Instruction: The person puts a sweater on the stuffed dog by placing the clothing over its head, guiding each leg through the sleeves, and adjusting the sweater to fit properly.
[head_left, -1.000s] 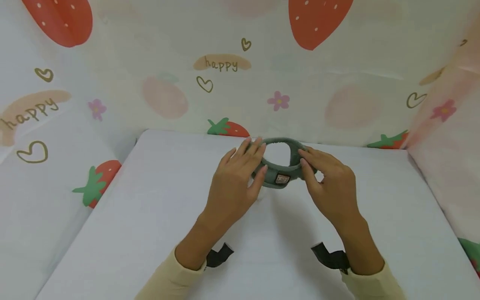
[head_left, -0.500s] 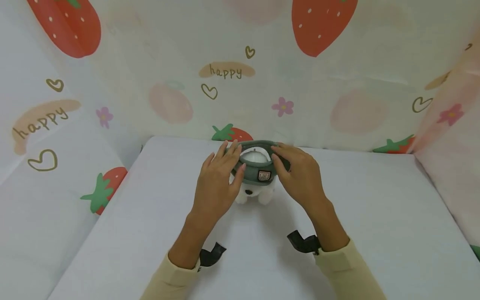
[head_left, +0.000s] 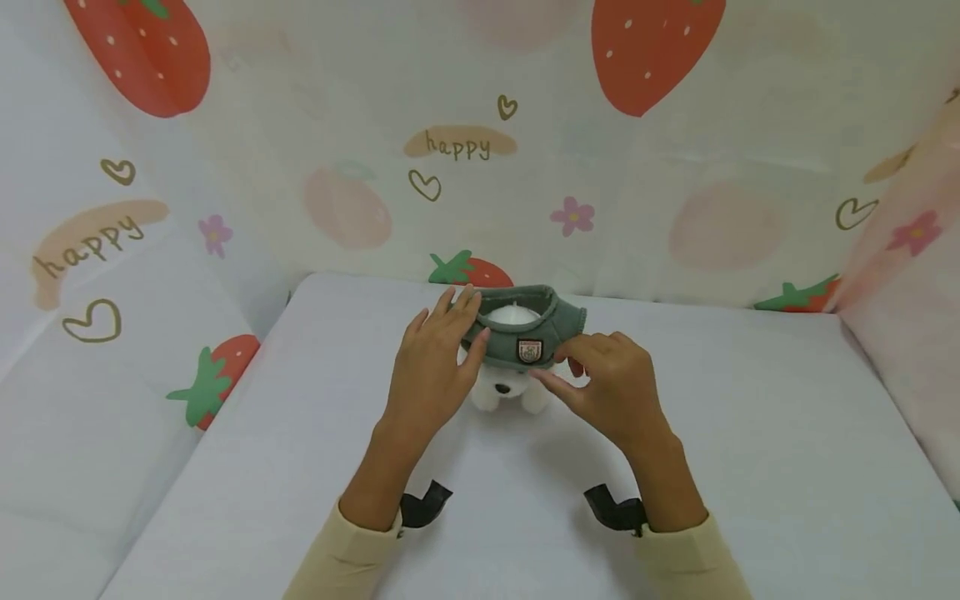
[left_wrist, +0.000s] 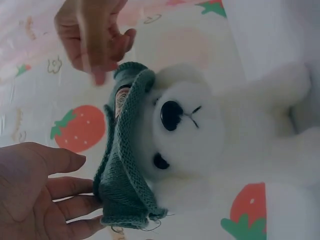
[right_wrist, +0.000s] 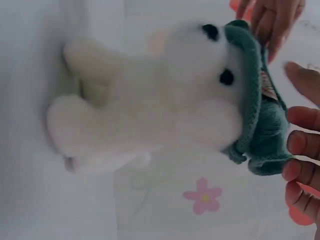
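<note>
Near the far edge of the white table (head_left: pixel 315 433), between both hands, a white plush animal (head_left: pixel 502 392) is upright on its base, facing the wearer. Green knit garment (head_left: pixel 501 350) rests over the top of its head, neck hole upward, white crown showing inside the rim. Front hem crosses just above the nose in the head view; the left wrist view shows a dark eye (left_wrist: pixel 161 161) just under that hem. Square patch (head_left: pixel 529 351) on the garment front. Left hand (head_left: pixel 435 367): fingers extended, tips against the garment's side, thumb set apart from them. Right hand (head_left: pixel 611 383): fingers loosely bent beside the opposite side, low by the hem, wide gap to the thumb, no grip visible; whether every fingertip touches is unclear, some blur. Short sleeve on that side sticks out above the right hand. Loose threads (left_wrist: pixel 155 226) trail at the cuff by the left hand. Room: white tabletop runs broadly outward from each hand to the slanting side edges; a shadowed strip lies between the forearms. Tightest behind, where the patterned backdrop (head_left: pixel 637 225) rises at the far edge, a short way past the plush. Black wrist mounts (head_left: pixel 425 506) angle inward over the table, well apart from each other.
</note>
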